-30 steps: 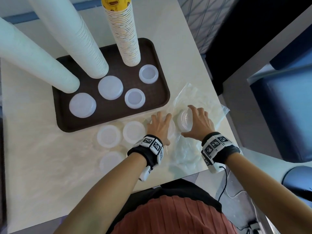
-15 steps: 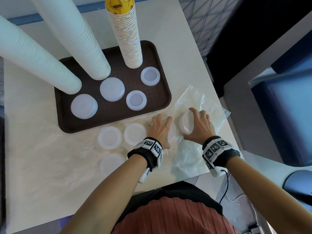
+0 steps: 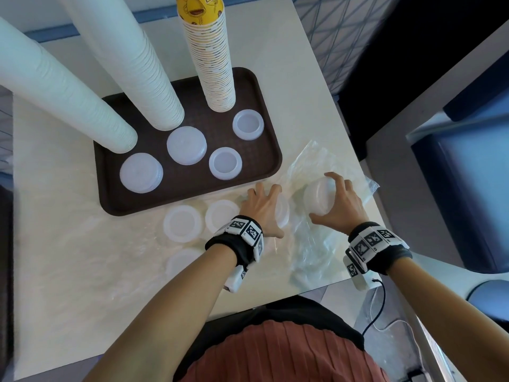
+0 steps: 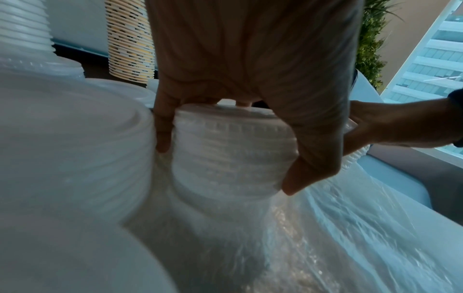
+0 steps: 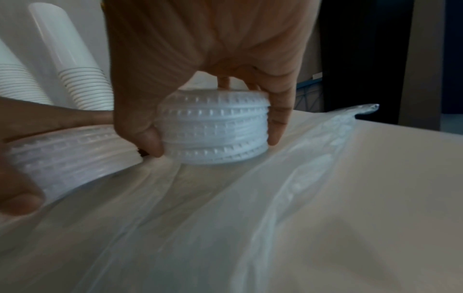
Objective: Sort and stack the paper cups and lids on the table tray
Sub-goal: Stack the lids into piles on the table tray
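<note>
**Q:** Pale, faintly marbled, the table [image 3: 68,271] fills the head view. What sits on it?

**A:** Toward its far edge lies a dark brown tray [image 3: 271,150] with rounded corners and a pebbled surface. Three tall columns of nested paper cups stand along the tray's far side: two plain white stacks [image 3: 66,92] [image 3: 143,70] showing fine ribbing from their rims, and a yellow printed stack [image 3: 213,64]. In front of them on the tray are four low piles of translucent white lids [image 3: 141,172].

**Q:** And off the tray?

**A:** More lid piles [image 3: 182,223] rest on the table near its near edge, just in front of the tray. Crinkled clear plastic bag film [image 3: 311,252] spreads over the table's near right corner.

**Q:** Where are the hands?

**A:** Both are over that film, side by side but on separate piles. The left hand [image 3: 263,210] arches over a short lid stack [image 4: 230,154], thumb and fingers curled down its sides, gripping it. The right hand [image 3: 340,205] clamps its own lid stack [image 5: 215,128] the same way, thumb on one side, fingers on the other. That stack looks tilted in the head view.

**Q:** What do the lids feel like, visually?

**A:** Round, thin, milky plastic, with small raised notches around each rim.

**Q:** The room?

**A:** Beyond the table's right edge are dark shapes and a blue surface, too blurred to identify.
</note>
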### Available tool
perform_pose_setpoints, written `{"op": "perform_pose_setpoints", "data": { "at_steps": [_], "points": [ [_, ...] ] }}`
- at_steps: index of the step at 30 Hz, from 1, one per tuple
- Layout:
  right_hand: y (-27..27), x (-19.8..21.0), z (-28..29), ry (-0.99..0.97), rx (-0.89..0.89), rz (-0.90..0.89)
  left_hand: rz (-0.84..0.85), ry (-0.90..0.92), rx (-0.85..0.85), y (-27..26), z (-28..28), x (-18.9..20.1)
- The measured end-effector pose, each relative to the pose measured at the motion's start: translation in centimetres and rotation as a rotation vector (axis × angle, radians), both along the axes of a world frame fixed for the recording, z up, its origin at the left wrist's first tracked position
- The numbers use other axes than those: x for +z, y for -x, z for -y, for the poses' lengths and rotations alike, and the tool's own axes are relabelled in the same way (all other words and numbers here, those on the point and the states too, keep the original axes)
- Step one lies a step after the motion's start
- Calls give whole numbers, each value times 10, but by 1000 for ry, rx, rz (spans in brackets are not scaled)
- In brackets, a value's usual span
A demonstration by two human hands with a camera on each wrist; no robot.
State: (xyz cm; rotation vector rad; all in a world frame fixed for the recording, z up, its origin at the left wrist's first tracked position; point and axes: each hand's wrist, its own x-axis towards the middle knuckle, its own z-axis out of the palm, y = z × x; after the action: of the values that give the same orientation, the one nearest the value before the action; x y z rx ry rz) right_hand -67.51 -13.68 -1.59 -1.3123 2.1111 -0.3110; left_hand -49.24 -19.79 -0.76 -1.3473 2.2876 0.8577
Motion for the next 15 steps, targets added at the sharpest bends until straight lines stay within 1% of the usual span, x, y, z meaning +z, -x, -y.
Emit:
{"op": "perform_pose_setpoints", "data": {
  "at_steps": [9, 13, 15],
  "points": [
    [11, 3, -4, 54, -61, 58, -64, 19, -4, -7, 7, 14],
    [13, 7, -6, 68, -86, 72, -137, 6, 35, -10, 10, 22],
    [12, 11, -7, 85, -86, 71, -199, 3, 81, -13, 12, 28]
  ]
}}
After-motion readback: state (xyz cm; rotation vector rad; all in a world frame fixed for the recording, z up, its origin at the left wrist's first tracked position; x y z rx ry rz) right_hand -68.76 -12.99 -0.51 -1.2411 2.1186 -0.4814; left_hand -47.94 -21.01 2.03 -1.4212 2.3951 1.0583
